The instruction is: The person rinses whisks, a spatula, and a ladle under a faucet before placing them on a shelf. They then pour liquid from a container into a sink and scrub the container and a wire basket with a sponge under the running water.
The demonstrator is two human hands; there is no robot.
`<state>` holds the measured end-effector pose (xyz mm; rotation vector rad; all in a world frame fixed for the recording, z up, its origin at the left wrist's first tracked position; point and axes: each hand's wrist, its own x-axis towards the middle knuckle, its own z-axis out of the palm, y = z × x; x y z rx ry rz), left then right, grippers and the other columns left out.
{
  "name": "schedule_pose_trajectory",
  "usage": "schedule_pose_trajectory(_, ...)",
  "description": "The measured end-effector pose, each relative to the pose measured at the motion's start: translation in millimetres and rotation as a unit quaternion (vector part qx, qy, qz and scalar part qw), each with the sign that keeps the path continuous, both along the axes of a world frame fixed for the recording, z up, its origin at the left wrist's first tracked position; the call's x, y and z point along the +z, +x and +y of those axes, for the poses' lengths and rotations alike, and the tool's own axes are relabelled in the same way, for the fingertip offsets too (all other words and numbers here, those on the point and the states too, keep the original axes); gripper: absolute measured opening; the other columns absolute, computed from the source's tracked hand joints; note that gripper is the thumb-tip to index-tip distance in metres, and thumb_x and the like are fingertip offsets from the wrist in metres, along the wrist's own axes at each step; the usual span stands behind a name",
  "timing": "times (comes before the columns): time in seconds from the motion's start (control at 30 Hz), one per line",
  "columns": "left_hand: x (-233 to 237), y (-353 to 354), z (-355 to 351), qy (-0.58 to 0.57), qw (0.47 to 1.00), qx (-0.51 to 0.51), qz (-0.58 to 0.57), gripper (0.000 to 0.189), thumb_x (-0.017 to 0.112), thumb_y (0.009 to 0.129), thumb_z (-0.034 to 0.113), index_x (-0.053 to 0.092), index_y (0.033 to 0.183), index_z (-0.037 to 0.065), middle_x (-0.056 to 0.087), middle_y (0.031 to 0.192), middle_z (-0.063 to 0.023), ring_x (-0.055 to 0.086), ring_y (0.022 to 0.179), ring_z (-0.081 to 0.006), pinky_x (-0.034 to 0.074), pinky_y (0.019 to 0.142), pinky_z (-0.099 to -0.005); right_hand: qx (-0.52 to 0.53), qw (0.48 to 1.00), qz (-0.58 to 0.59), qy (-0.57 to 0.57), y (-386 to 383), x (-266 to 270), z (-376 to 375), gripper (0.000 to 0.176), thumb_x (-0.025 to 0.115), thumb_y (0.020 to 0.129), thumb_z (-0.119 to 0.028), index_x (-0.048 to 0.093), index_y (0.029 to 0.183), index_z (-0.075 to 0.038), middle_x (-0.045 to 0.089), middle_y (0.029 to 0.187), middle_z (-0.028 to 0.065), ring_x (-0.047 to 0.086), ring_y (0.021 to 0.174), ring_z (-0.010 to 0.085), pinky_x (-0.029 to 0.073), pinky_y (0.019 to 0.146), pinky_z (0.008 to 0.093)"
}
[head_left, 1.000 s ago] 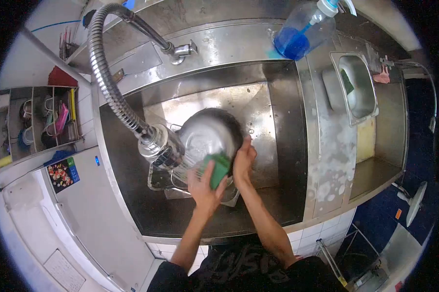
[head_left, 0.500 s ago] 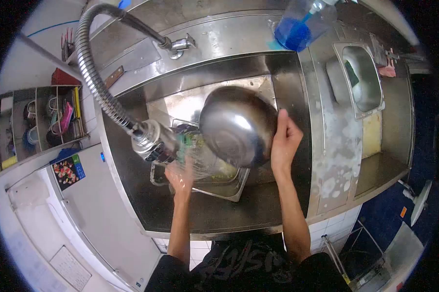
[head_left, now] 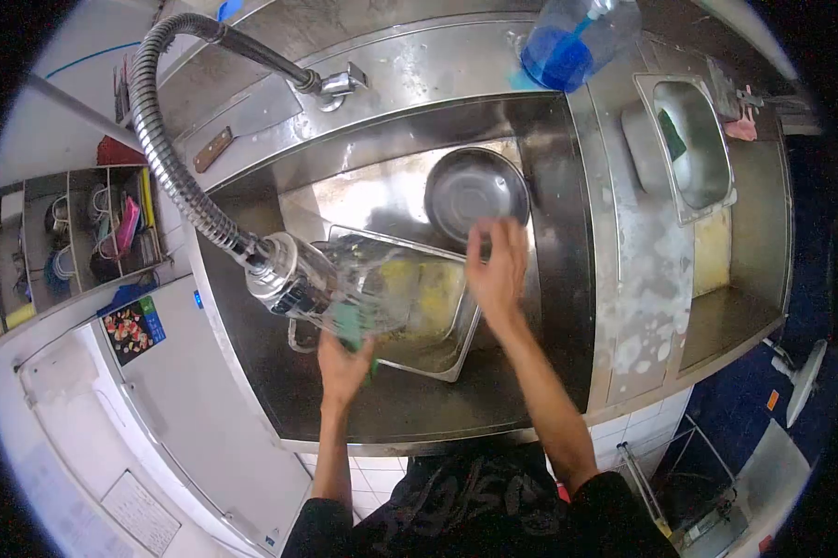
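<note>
My left hand [head_left: 344,367] is closed around a green scouring pad [head_left: 348,325], just below the spray head [head_left: 293,279], with water running over it. A round metal bowl [head_left: 470,191] rests in the far right part of the sink, its hollow side facing up. Close to the bowl's near rim, my right hand [head_left: 498,274] hovers with nothing in it; its fingers are apart and slightly blurred. Between the hands lies a rectangular metal pan [head_left: 419,370] holding water and something yellowish, partly hidden by the spray.
A coiled metal hose [head_left: 163,149] arches over the sink's left side. On the back ledge lie a cleaver [head_left: 251,121] and a container of blue liquid [head_left: 558,60]. A small metal pan [head_left: 702,177] with a green pad stands on the right counter.
The bowl has gone from my right hand down into the far part of the sink, and that hand has let go. My left hand has dropped slightly, still with the green scouring pad.
</note>
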<state>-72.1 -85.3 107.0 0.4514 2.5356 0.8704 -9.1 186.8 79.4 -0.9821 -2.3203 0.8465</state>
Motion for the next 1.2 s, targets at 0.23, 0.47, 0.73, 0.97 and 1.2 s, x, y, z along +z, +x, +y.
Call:
schedule_pose_trajectory(0.23,66,80,39,0.143,0.91,0.069,-0.383,0.054,0.07,0.083,0.022,0.047,0.125,-0.001,0.06,0.11,-0.0107,0.053,0.106,-0.0203,0.041,0.095,-0.0357,0.051,0.869,-0.027,-0.492,46,32,-95,0.032,0.056,0.096,-0.032,0.061,0.102,0.0,0.066,0.093,0.0109,0.064,0.085,0.0245,0.049,0.077,0.0371)
schedule_pose_trajectory(0.47,52,91,19,0.155,0.878,0.168,-0.421,0.052,0.068,0.084,0.019,0.047,0.128,0.003,0.06,0.109,-0.0084,0.054,0.106,-0.0197,0.041,0.094,-0.0345,-0.216,0.812,0.124,-0.527,87,55,-68,0.034,0.05,0.098,-0.038,0.057,0.09,-0.006,0.059,0.076,0.0009,0.057,0.06,0.0102,0.047,0.053,0.025)
schedule_pose_trajectory(0.73,48,60,-14,0.183,0.879,0.309,-0.313,0.062,0.069,0.081,0.031,0.045,0.13,0.001,0.059,0.112,-0.0112,0.056,0.101,-0.0211,0.045,0.088,-0.0361,-0.192,0.939,0.001,-0.285,96,-18,-54,0.055,0.043,0.101,-0.037,0.04,0.056,-0.006,0.032,0.051,-0.0034,0.026,0.049,0.0085,0.022,0.043,0.035)
schedule_pose_trajectory(0.97,59,52,-11,0.195,0.915,0.275,-0.222,0.052,0.068,0.082,0.024,0.047,0.124,0.001,0.057,0.104,-0.0084,0.054,0.097,-0.0186,0.043,0.087,-0.0338,-0.2,0.933,0.012,-0.299,73,-5,-42,0.058,0.043,0.101,-0.035,0.035,0.058,0.003,0.025,0.052,0.0058,0.027,0.052,0.0128,0.025,0.048,0.0393)
schedule_pose_trajectory(1.2,79,-28,-35,0.005,0.995,0.065,0.074,0.048,0.072,0.072,0.014,0.052,0.114,0.001,0.049,0.12,-0.0173,0.053,0.111,-0.03,0.044,0.091,-0.0379,-0.186,0.948,-0.032,-0.256,78,5,-45,0.054,0.042,0.102,-0.034,0.035,0.058,-0.003,0.031,0.054,-0.0033,0.028,0.054,0.0091,0.024,0.048,0.0354)
